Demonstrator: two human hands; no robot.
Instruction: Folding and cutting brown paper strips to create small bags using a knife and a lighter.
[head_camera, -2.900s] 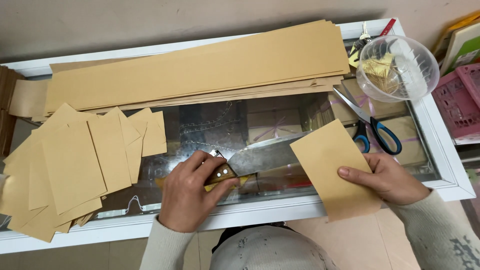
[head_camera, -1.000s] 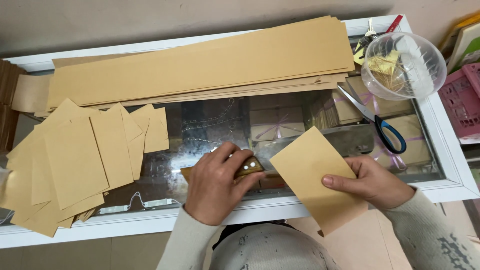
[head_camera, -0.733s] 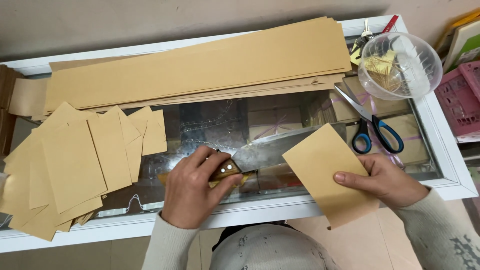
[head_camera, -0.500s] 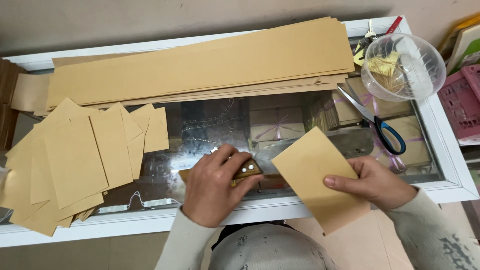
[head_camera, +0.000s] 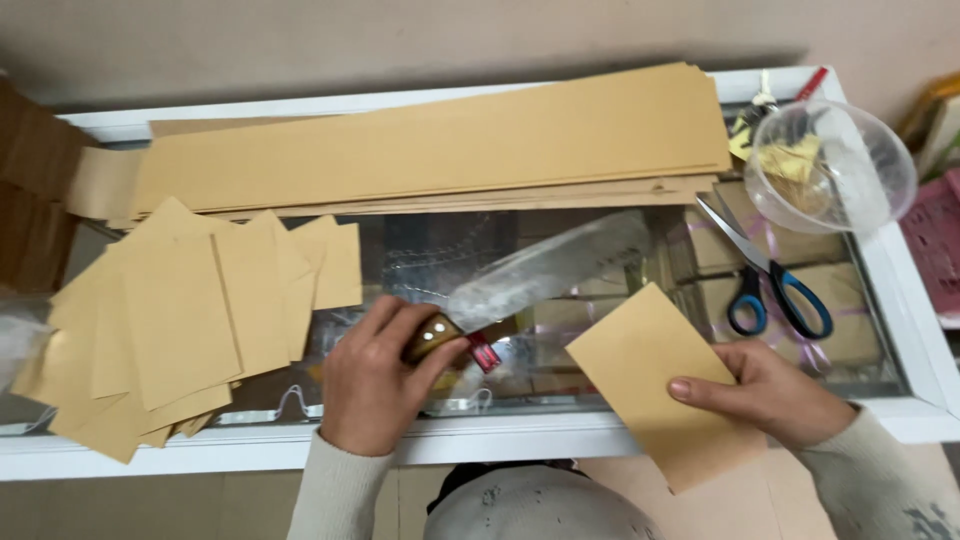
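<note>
Spanning the back of the glass-topped surface (head_camera: 900, 300): a stack of long tan paper strips (head_camera: 440, 145). Cut tan sheets (head_camera: 190, 320) lie fanned at the left. A broad-bladed knife (head_camera: 545, 275) lies angled over the glass, left hand (head_camera: 375, 380) closed round its wooden handle (blade blurred). Right hand (head_camera: 770, 390) pinches one tan sheet (head_camera: 660, 385) at the front edge. Blue-handled scissors (head_camera: 765, 275) and a clear bowl (head_camera: 830, 165) sit at the right.
</note>
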